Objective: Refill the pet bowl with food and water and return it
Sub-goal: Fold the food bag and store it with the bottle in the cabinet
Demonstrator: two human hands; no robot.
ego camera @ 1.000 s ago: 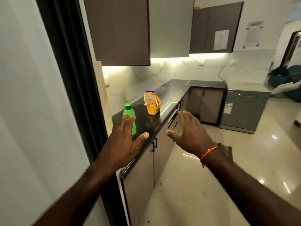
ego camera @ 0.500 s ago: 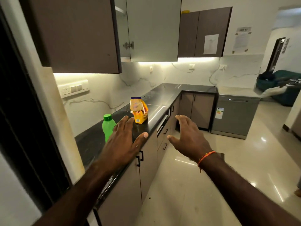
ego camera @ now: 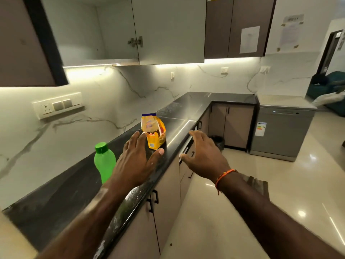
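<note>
where the black counter (ego camera: 61, 199) runs along the marble wall, head view shows two arms reaching forward. left hand (ego camera: 136, 161) hovers above the counter, fingers straight and spread, thumb out, grasping nothing. right hand (ego camera: 203, 156) hangs past the counter edge over the floor, fingers loosely extended, also grasping nothing; an orange thread (ego camera: 223, 177) circles its wrist. green bottle (ego camera: 104, 163) stands upright on the counter just left of the left hand, cap on. yellow bag (ego camera: 154, 130) stands upright farther along, just beyond the left fingertips; touching or not, cannot tell. no bowl seen in this view. upper cabinet door (ego camera: 170, 28) stands open. dishwasher (ego camera: 280, 131) sits at the far end, teal sofa (ego camera: 328, 86) beyond it.
</note>
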